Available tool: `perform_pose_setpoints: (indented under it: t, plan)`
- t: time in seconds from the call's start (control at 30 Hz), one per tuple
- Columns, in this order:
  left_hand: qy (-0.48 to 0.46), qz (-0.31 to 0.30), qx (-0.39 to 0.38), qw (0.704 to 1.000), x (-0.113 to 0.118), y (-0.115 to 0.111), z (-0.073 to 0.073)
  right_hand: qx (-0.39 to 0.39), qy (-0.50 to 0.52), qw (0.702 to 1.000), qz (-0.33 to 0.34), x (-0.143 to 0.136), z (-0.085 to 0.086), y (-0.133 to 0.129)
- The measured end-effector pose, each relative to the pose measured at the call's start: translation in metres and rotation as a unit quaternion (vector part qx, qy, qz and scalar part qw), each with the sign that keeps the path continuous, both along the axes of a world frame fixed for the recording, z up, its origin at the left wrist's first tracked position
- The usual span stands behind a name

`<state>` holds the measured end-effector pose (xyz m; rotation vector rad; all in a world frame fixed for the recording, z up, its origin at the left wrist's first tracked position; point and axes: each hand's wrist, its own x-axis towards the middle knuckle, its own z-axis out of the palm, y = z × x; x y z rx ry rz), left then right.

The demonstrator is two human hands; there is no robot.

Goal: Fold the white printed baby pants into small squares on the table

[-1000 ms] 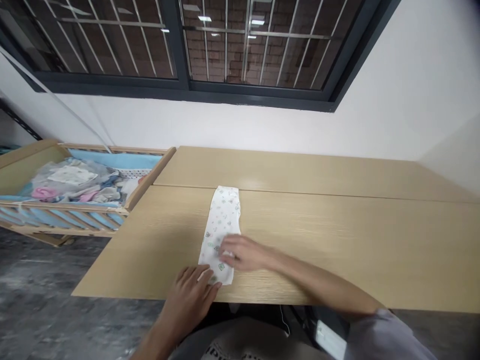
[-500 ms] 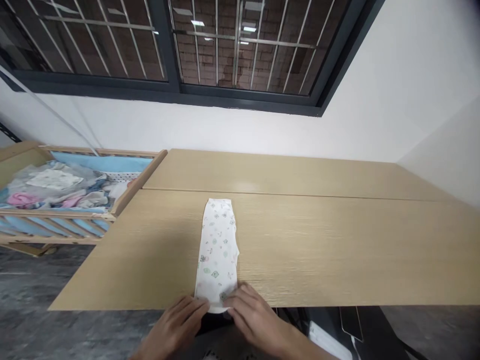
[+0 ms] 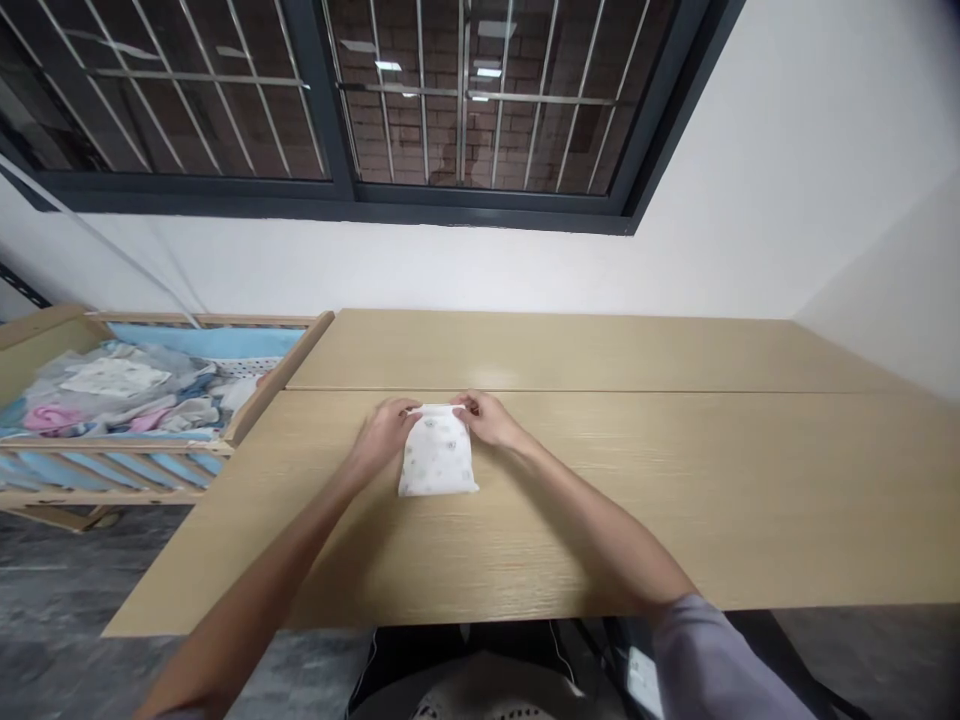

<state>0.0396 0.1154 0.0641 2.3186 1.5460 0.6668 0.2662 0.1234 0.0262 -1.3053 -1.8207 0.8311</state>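
Note:
A small white cloth garment with a faint green and grey print [image 3: 438,455] lies doubled over on the wooden table [image 3: 675,480]. Its fold runs along the edge nearer me. My left hand [image 3: 391,430] pinches the far left corner between thumb and fingers. At the far right corner, my right hand [image 3: 487,415] has the cloth in a similar pinch. Both hands rest at the tabletop, and the fingertips partly hide the corners. The kind of garment cannot be made out for sure in its folded state.
To the left stands a wooden crib [image 3: 277,385] with blue lining, holding a heap of clothes and plastic bags [image 3: 120,385]. A barred window [image 3: 480,110] is in the wall behind the table. A white object [image 3: 643,682] sits below the table's front edge.
Both hands have moved away from me, carrying the near end of the cloth to its far end. The long strip is now folded to about half its length.

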Motion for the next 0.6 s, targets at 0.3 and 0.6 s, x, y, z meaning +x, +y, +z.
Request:
perform_pose_setpoints:
  t: [0.3,0.6]
  plan:
    - [0.089,0.053,-0.045,0.994,0.028,0.056,-0.027,-0.021,-0.086,0.995,-0.051,-0.007,-0.043,0.063]
    - [0.167,0.012,0.055,0.984,0.032,-0.057,-0.035,0.104,-0.178,0.978,0.029,-0.013,-0.006,0.026]
